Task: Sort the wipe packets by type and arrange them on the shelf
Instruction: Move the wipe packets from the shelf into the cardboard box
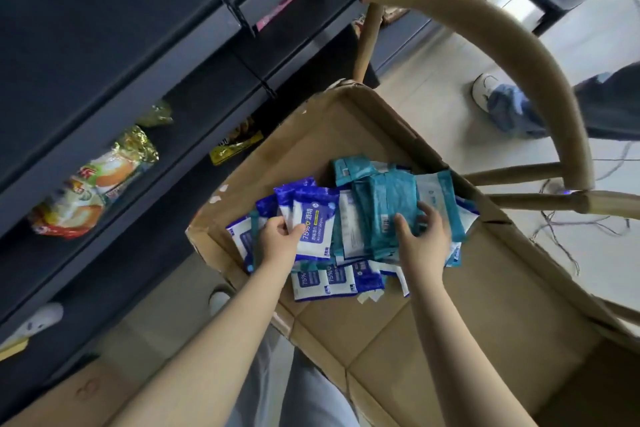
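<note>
Slippage could remix both types: left hand fingers pinch fanned blue-and-white plastic alcohol-wipe packets, right hand fingers, at three o'clock, clasp loose teal plastic packets.

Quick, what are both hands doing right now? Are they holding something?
Left hand: holds a blue wipe packet.
Right hand: grips the teal wipe packets.

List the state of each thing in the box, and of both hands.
cardboard box: open, flaps up.
blue packets: bunched, held.
teal packets: bunched, held.
loose packets: flat on the box floor.
left hand: grips the blue packets.
right hand: grips the teal packets.
</note>
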